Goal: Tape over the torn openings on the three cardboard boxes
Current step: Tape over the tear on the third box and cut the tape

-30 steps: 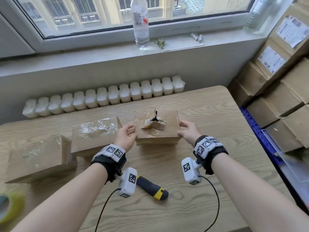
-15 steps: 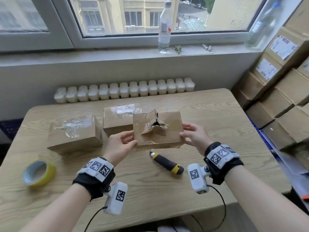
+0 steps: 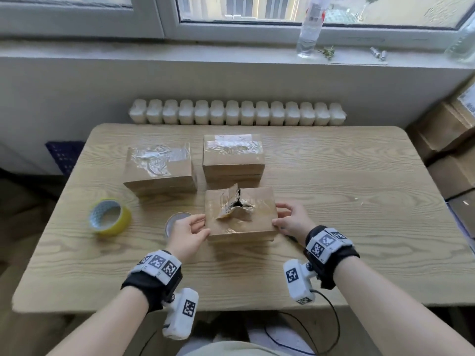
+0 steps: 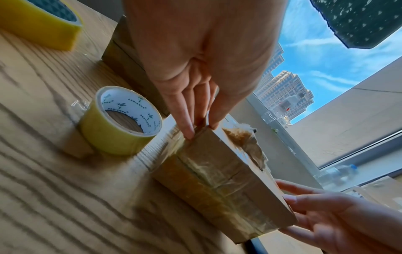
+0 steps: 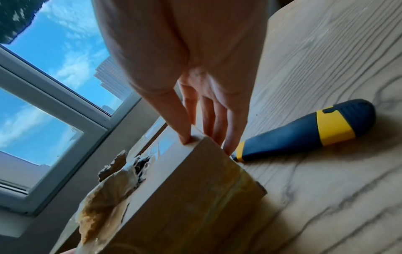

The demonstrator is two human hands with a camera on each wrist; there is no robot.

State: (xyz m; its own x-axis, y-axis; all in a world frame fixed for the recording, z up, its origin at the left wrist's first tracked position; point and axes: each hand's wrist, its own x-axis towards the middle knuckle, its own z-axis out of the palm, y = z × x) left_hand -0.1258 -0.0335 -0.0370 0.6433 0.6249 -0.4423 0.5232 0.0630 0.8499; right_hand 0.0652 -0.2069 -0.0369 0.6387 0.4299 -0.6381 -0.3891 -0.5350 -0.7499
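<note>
The torn cardboard box (image 3: pixel 240 214) sits low at the table's middle, a ragged hole (image 3: pixel 237 204) with raised flaps in its top. Whether it rests on the wood I cannot tell. My left hand (image 3: pixel 191 231) pinches its left edge, thumb on top and fingers down the side (image 4: pixel 200 130). On the right edge my right hand (image 3: pixel 288 219) grips the same way (image 5: pixel 206 142). The torn flaps (image 5: pixel 117 171) stand up in the right wrist view. Two boxes with clear tape on top stand behind, one left (image 3: pixel 159 165), one centre (image 3: pixel 232 155).
A yellow tape roll (image 3: pixel 109 217) lies left of the boxes. A smaller roll (image 4: pixel 121 120) stands just beyond my left hand. A black-and-yellow utility knife (image 5: pixel 304 130) lies beside the box's right end. Stacked cartons (image 3: pixel 447 150) line the right wall.
Both hands have carried the torn box from the back of the table toward me and lowered it in front of the centre taped box. The knife is now hidden beside it in the head view.
</note>
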